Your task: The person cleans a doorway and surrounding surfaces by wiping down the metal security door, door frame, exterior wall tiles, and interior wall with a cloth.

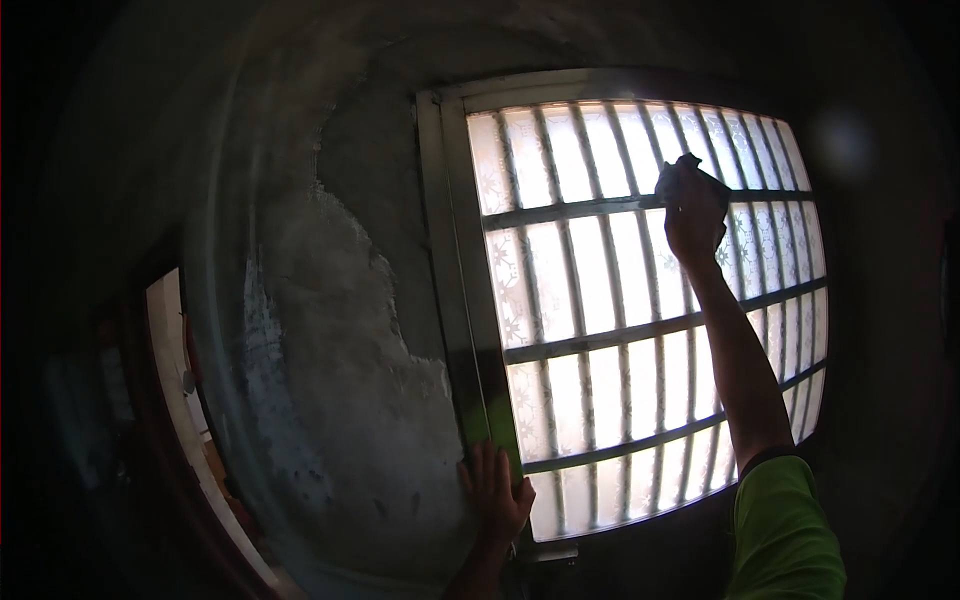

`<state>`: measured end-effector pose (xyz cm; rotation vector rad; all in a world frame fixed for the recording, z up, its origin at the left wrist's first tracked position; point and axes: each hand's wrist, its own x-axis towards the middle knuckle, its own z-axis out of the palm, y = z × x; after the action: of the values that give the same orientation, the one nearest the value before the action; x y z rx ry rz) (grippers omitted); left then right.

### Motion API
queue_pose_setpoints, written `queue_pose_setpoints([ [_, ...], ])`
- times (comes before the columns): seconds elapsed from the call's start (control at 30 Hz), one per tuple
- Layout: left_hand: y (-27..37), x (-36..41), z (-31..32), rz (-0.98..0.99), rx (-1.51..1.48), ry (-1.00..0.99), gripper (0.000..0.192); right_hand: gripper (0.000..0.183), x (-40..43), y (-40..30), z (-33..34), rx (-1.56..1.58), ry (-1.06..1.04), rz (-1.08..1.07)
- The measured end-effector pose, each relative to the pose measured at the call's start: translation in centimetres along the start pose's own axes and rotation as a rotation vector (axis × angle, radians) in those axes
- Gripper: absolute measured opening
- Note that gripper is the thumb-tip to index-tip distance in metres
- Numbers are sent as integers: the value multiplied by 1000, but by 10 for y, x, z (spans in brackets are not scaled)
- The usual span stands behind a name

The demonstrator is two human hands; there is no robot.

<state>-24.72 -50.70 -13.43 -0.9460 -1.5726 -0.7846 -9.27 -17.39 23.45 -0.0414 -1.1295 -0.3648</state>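
Note:
My right hand [691, 225] is raised against the backlit window, holding a dark crumpled cloth [712, 191] at the uppermost horizontal bar [577, 210]. The window [547, 240] has patterned translucent panes, with dark vertical bars and several horizontal ones across them. Low on the left side of the window, my left hand [496, 487] lies with its fingers pointing up against the window frame [480, 360]; it holds nothing that I can see. Shadow hides the details of my right fingers and most of the cloth.
Left of the frame is a grey wall [337, 300] with peeling, patchy plaster. Farther left, a narrow opening [176, 330] shows a lighter space beyond. A small ledge or fitting [551, 556] juts out below the window's lower left corner. Deep shadow surrounds the right side.

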Motion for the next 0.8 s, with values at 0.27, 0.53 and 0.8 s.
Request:
queue_pose_setpoints([
  [0.27, -7, -3, -2, 9, 68, -26, 70, 10, 62, 86, 27, -625, 350, -7],
  [0.53, 0, 3, -18, -46, 25, -143, 70, 18, 139, -34, 120, 4, 408, 0],
  [0.8, -2, 5, -16, 25, -53, -24, 65, 41, 122, -222, 141, 554, 9, -268],
])
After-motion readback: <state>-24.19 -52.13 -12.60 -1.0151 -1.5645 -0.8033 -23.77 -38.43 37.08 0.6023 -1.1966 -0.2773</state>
